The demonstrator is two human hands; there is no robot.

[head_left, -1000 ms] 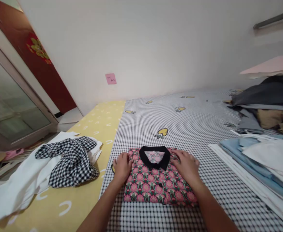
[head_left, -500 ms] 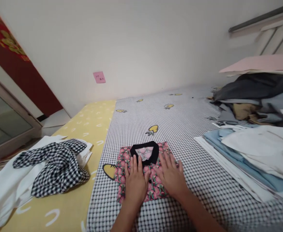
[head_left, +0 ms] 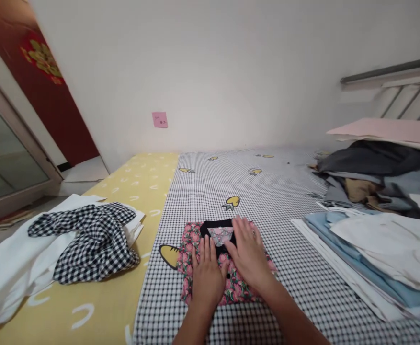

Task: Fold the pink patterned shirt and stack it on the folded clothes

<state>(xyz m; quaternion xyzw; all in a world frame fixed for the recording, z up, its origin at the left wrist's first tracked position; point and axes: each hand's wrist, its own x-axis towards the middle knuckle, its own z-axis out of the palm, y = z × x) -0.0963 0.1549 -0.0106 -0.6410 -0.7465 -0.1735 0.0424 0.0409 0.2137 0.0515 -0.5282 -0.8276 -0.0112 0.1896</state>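
A folded shirt (head_left: 238,290) with a pink floral print and a black collar lies on the checked bedsheet (head_left: 202,191), collar toward the wall. My left hand (head_left: 209,274) rests flat on its left front, fingers stretched out just below the collar. Over the shirt's right side lies my right hand (head_left: 248,251), fingers extended, its fingertips covering the right part of the collar. Neither hand grips the cloth. A dark button shows between the two hands.
To the left, a black-and-white checked garment (head_left: 96,244) lies crumpled on white clothing (head_left: 12,268). At right are a stack of white and blue folded clothes (head_left: 371,254) and dark garments (head_left: 378,160) under a pink sheet-like item (head_left: 389,129). A pink note (head_left: 160,120) is on the wall.
My right hand has slid up and inward, onto the right side of the collar. My left hand stays flat on the shirt. The camera view has tilted up slightly.
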